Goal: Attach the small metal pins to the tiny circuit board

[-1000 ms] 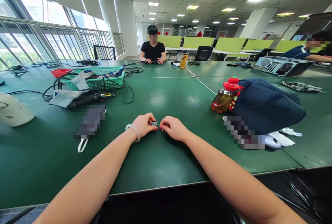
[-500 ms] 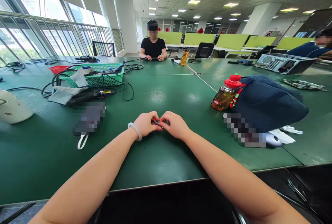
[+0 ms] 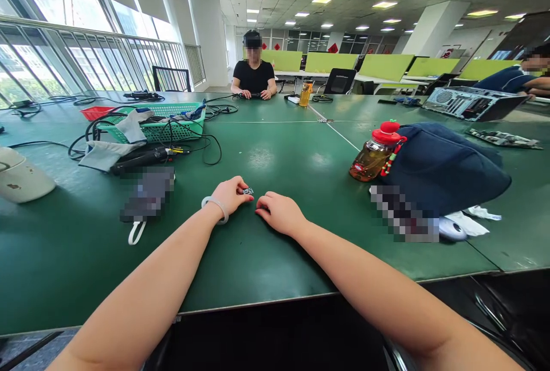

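My left hand point(image 3: 228, 195), with a pale bangle point(image 3: 220, 209) at its wrist, pinches a small dark-and-silver piece point(image 3: 247, 191) between thumb and fingers. Its kind is too small to make out. Just to the right and slightly nearer me, my right hand point(image 3: 280, 212) is closed, thumb against curled fingers, low over the green table point(image 3: 266, 268). Whatever may be in its fingertips is hidden. A narrow gap separates the two hands.
Left of my hands lie a dark phone-like object point(image 3: 148, 193) and a green basket point(image 3: 195, 128) with cables. To the right stand a red-lidded bottle point(image 3: 368, 159), a dark blue cap point(image 3: 447, 165) and a mouse point(image 3: 452, 229). Another person point(image 3: 253, 76) sits across the table.
My hands, together at the fingertips before, have come apart. The left has moved left and slightly away from me with the small piece, which now shows more clearly.
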Tool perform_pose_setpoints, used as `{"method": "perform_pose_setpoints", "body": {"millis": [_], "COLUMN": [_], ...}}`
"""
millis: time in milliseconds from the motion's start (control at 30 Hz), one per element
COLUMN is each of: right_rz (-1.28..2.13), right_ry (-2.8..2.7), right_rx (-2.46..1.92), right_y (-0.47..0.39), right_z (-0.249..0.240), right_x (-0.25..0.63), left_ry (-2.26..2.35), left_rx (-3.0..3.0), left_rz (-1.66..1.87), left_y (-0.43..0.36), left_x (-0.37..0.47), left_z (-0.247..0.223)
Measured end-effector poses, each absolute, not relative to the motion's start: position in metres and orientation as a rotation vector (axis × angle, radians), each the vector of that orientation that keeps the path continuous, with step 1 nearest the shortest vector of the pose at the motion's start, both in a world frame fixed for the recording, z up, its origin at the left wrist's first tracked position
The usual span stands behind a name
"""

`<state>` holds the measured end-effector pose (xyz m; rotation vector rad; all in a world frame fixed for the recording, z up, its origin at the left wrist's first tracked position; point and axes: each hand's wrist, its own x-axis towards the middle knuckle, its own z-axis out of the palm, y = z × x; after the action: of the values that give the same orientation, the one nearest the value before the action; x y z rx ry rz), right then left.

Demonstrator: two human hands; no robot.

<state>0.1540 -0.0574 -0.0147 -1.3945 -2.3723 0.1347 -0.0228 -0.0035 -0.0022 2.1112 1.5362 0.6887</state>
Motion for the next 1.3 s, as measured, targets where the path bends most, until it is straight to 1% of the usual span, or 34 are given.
{"method": "perform_pose_setpoints", "body": {"millis": [167,333,433,633,933,1300], "right_rz": [0.212,0.441,0.480,0.515,0.744,0.932], "right_ry": [-2.287,-2.042,-1.957,-1.914,-1.810,-1.800], "right_rx": [-1.372,-1.265,-1.238,-1.221,-1.230,-1.161], "right_y": [-0.053,-0.049,-0.047,-0.048,-0.049,-0.048], "right_z": [-0.013,-0.007,-0.007,-0.008,-0.008,-0.010], "right_x": [0.161,0.167,0.168,0.166,0.169,0.168], "left_ry": [1.392,1.301,1.258,1.234,1.313,1.230], "left_rx": [2.153,2.095,2.091,2.108,2.164,2.215], "left_rz": [0.614,0.663,0.686,0.705,0.704,0.726], "left_y": [-0.008,-0.012,-0.015,-0.020,-0.018,-0.027], "left_x": [-0.019,-0.016,-0.013,-0.010,-0.012,-0.006], "left_z": [0.000,0.002,0.003,0.006,0.007,0.014]}}
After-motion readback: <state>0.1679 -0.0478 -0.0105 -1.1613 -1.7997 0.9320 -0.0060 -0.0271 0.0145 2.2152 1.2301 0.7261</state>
